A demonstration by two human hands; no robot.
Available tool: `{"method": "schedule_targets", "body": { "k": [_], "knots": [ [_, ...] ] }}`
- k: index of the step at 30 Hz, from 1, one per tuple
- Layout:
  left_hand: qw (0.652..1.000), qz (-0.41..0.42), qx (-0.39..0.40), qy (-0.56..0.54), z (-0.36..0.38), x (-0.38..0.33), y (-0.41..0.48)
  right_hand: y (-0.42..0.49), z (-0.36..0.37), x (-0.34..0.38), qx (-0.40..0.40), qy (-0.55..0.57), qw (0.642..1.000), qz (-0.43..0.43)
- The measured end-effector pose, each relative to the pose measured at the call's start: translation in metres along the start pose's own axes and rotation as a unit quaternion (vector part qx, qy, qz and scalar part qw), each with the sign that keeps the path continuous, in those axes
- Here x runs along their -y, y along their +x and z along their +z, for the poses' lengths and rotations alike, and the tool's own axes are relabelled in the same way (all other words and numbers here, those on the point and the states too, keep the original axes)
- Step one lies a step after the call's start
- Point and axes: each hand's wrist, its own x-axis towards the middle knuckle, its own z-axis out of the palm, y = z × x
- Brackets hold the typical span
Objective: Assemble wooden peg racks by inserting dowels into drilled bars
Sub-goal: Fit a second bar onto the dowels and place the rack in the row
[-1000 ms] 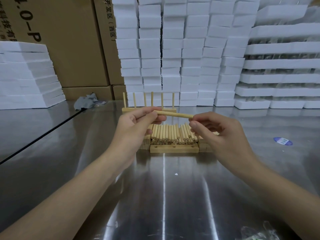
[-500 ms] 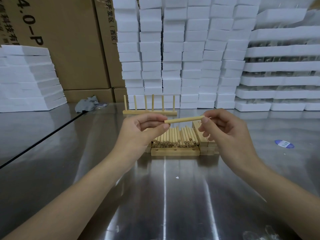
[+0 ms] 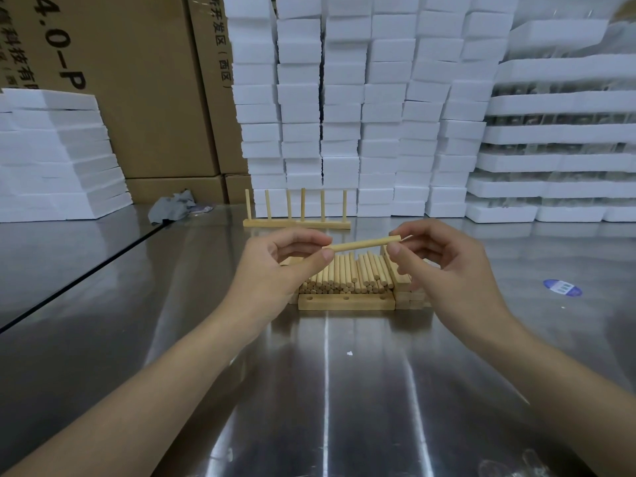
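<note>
We pinch a single dowel [image 3: 361,244] by its ends between our left hand [image 3: 275,270] and right hand [image 3: 447,266], just above the dowel pile [image 3: 347,275] and the drilled bar [image 3: 346,302] below our fingers.

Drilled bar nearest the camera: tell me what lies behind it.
A pile of loose dowels lies behind the drilled bar, ends facing the camera. The left hand covers the pile's left edge; nothing beneath the pile shows.

Pale tan dowel [image 3: 362,244]; white foam blocks [image 3: 344,98]; brown cartons [image 3: 137,80]; grey rag [image 3: 172,205].
</note>
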Motion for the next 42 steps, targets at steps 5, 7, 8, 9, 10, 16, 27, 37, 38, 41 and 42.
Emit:
{"method": "schedule_targets", "body": {
  "k": [5, 7, 8, 9, 10, 16, 27, 37, 38, 41, 42],
  "knots": [
    [1.000, 0.007, -0.001, 0.011, 0.000, 0.002, 0.001, 0.001, -0.001, -0.001, 0.005, 0.028, 0.999, 0.021],
    [1.000, 0.015, -0.004, 0.023, 0.000, 0.002, 0.002, 0.002, -0.002, -0.001, 0.008, 0.033, 0.999, 0.031],
    [0.999, 0.020, -0.006, 0.029, -0.001, 0.002, 0.002, 0.002, -0.002, -0.002, 0.011, 0.029, 0.999, 0.032],
    [0.999, 0.025, -0.008, 0.033, -0.001, 0.002, 0.003, 0.002, -0.002, -0.002, 0.012, 0.026, 0.999, 0.034],
    [0.999, 0.027, -0.008, 0.035, -0.002, 0.002, 0.003, 0.002, -0.002, -0.003, 0.014, 0.024, 0.999, 0.035],
    [0.998, 0.033, -0.005, 0.044, -0.005, 0.003, 0.004, 0.003, -0.005, -0.007, 0.032, 0.026, 0.998, 0.038],
    [0.900, 0.110, 0.078, 0.413, -0.010, 0.013, -0.003, 0.006, -0.006, -0.017, 0.028, -0.181, 0.983, -0.003],
    [0.802, 0.107, 0.206, 0.551, -0.012, 0.011, -0.006, 0.010, -0.007, -0.020, -0.070, -0.102, 0.992, 0.027],
    [0.803, 0.107, 0.208, 0.549, -0.014, 0.009, -0.006, 0.010, -0.007, -0.020, -0.071, -0.104, 0.992, 0.025],
    [0.806, 0.093, 0.206, 0.548, -0.019, 0.006, -0.006, 0.008, -0.006, -0.019, -0.059, -0.102, 0.993, 0.025],
    [0.804, 0.091, 0.205, 0.550, -0.020, 0.005, -0.006, 0.007, -0.005, -0.019, -0.052, -0.098, 0.993, 0.029]
  ]
}}
